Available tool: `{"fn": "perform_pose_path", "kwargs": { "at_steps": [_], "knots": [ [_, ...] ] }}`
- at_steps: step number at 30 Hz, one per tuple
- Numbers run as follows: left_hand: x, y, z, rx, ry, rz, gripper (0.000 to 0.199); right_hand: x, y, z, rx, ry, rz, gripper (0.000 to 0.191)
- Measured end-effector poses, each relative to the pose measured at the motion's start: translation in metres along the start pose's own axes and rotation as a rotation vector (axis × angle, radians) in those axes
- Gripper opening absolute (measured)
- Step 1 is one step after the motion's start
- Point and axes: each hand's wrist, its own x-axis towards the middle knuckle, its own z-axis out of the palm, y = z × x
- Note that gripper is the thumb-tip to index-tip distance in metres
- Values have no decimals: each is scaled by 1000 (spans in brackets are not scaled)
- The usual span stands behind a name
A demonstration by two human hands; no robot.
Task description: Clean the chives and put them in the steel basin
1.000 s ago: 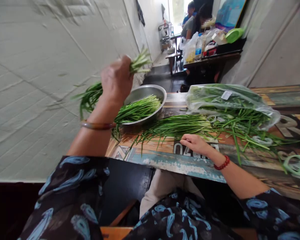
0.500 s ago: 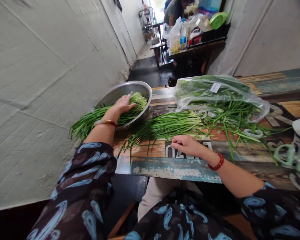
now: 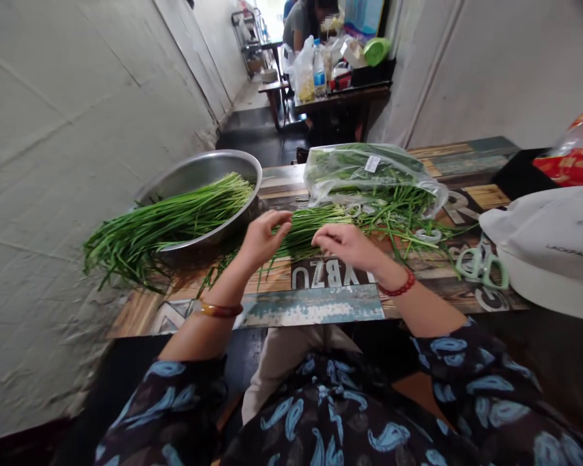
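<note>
My left hand [image 3: 267, 238] hovers by the left part of a small pile of garlic chives [image 3: 315, 223] on the table, thumb apart from its bent fingers, holding nothing. Over the pale-stem side of the same pile is my right hand [image 3: 342, 246]. Its fingers are loosely curled, and nothing shows in them. A thick bundle of chives [image 3: 184, 210] lies in the large metal basin [image 3: 245, 158] on the left, pale ends inside and green tips hanging over the rim. A clear plastic bag [image 3: 350, 165] with more chives lies behind the pile.
Loose chives [image 3: 401, 223] are scattered on the wooden-patterned table [image 3: 320, 307]. Toward the right are light green glasses [image 3: 483, 267], a white cap [image 3: 548, 246] and a red package [image 3: 571, 152]. A white wall [image 3: 63, 194] stands close on the left. Farther back, a person [image 3: 301, 26] is beside another table.
My left hand has let go of the chives in the basin and moved right to the pile on the table. My right hand has moved forward to the pile. The view has turned right.
</note>
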Motion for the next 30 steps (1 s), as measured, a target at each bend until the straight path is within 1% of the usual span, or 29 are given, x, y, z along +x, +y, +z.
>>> {"fn": "perform_pose_path", "kwargs": {
  "at_steps": [3,4,5,7,9,11,13,15,19,22,26,30],
  "knots": [
    [-8,-7,25,-133,-36,-101,27,6,-5,-35,-38,199,20,27],
    [-6,-9,32,-164,-36,-112,26,10,-3,-44,-86,235,28,28],
    [-3,-11,37,-183,-30,-109,25,14,0,-51,-151,251,31,27],
    [7,-11,47,-190,-6,-74,22,24,8,-57,-295,243,22,24],
    [17,-10,56,-186,29,-34,19,31,20,-57,-412,220,-5,22],
    [22,-11,62,-186,74,-9,17,34,32,-55,-472,225,-31,21],
    [21,-14,67,-190,125,-2,17,32,42,-56,-495,252,-30,20],
    [17,-19,69,-186,161,-4,17,26,47,-60,-513,249,-17,19],
    [9,-22,68,-145,176,6,18,16,43,-67,-588,132,-30,17],
    [7,-18,68,-124,147,34,19,15,37,-64,-722,75,-24,14],
    [5,-14,69,-94,120,78,19,14,37,-56,-930,44,-1,12],
    [4,-15,70,-91,135,67,18,12,38,-54,-1028,44,-7,18]
  ]
}}
